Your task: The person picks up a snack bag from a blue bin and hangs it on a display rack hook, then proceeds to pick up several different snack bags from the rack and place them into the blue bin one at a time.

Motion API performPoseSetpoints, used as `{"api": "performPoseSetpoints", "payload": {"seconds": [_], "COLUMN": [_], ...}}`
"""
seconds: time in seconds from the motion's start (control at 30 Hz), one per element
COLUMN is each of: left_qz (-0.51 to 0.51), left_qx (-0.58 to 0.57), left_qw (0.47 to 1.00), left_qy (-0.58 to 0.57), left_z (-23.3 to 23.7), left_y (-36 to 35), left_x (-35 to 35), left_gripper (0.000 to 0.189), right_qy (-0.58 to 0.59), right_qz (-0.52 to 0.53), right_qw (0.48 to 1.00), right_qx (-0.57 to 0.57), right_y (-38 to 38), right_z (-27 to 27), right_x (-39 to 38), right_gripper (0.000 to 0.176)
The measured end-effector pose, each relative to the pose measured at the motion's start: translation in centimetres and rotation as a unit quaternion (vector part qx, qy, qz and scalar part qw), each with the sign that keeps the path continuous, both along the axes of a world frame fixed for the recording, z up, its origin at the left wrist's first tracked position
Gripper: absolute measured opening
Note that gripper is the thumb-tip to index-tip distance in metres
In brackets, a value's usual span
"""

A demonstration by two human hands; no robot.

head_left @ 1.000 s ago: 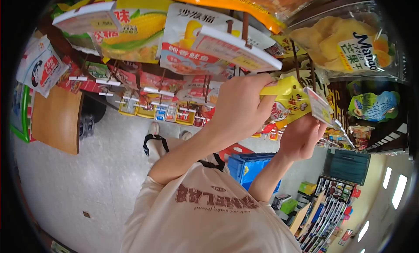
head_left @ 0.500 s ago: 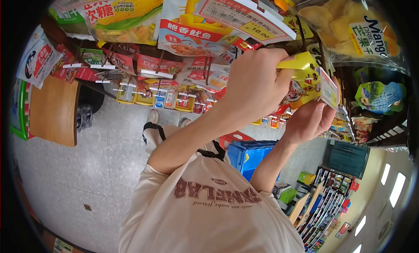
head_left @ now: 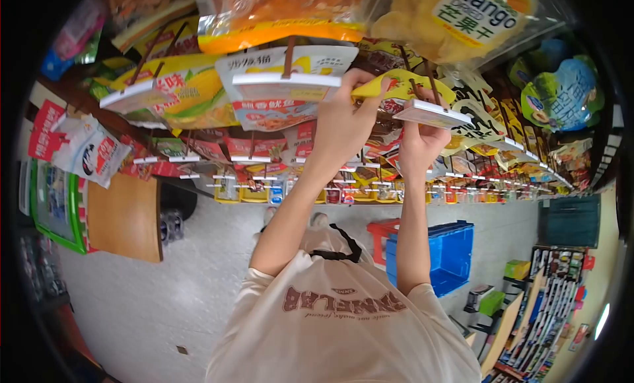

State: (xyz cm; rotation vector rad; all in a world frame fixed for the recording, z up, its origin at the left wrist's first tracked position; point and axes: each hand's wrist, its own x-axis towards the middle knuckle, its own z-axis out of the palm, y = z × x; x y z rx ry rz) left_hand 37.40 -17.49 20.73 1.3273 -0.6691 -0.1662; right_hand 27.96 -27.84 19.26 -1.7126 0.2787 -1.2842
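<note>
My left hand (head_left: 348, 115) is closed on the left edge of a yellow snack packet (head_left: 404, 84), thumb and fingers pinching it. The packet hangs in front of a dark display hook. My right hand (head_left: 424, 145) is raised just below the white price tag holder (head_left: 432, 114) at the hook's front end, its fingertips pressed against the holder and partly hidden by it. To the left of my left hand hangs a white and red squid snack bag (head_left: 281, 112), behind another price tag holder (head_left: 286, 87).
Above hang a dried mango bag (head_left: 472, 20) and an orange bag (head_left: 284, 16). Blue packs (head_left: 561, 96) hang at right. Lower rows of hooks carry several snacks. On the floor stand a blue crate (head_left: 452, 257) and a red stool (head_left: 382, 238); a wooden counter (head_left: 125, 218) is at left.
My view has turned and shifted. Both hands and the yellow packet now appear further left, and the packet is up by the hook. The crate shows more fully.
</note>
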Motion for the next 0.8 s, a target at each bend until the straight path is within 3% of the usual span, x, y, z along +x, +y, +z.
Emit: {"api": "performPoseSetpoints", "payload": {"seconds": [0.1, 0.17, 0.23, 0.33, 0.43, 0.5, 0.8], "left_qz": [-0.009, 0.042, 0.020, 0.016, 0.050, 0.051, 0.043], "left_qx": [0.027, 0.012, 0.012, 0.050, 0.035, 0.052, 0.078], "left_qw": [1.000, 0.998, 0.999, 0.998, 0.994, 0.991, 0.993], "left_qy": [-0.013, -0.033, -0.035, -0.031, -0.086, -0.116, -0.081], "left_z": [-0.5, -0.9, -2.1, -2.1, -3.1, -3.2, -3.1], "left_y": [0.7, 1.0, 0.8, 0.9, 0.1, 0.2, -0.2], "left_x": [-0.6, -1.5, -1.6, -2.2, -2.6, -3.1, -3.9], "left_gripper": [0.028, 0.033, 0.044, 0.065, 0.066, 0.070, 0.072], "right_qy": [-0.010, -0.037, -0.027, -0.025, -0.017, -0.010, -0.036], "right_qz": [0.012, -0.019, -0.063, -0.072, -0.083, -0.113, -0.162], "right_qw": [1.000, 0.999, 0.996, 0.997, 0.995, 0.984, 0.970], "right_qx": [0.003, 0.008, -0.053, -0.034, -0.058, -0.136, -0.178], "right_y": [-0.4, -0.2, -0.5, -0.9, -1.6, -1.8, -1.9], "right_z": [0.4, 0.6, 0.7, 0.8, 0.8, 1.2, 1.6], "right_x": [0.6, 1.5, 1.9, 2.2, 2.3, 2.2, 3.8], "right_gripper": [0.036, 0.028, 0.024, 0.020, 0.019, 0.019, 0.024]}}
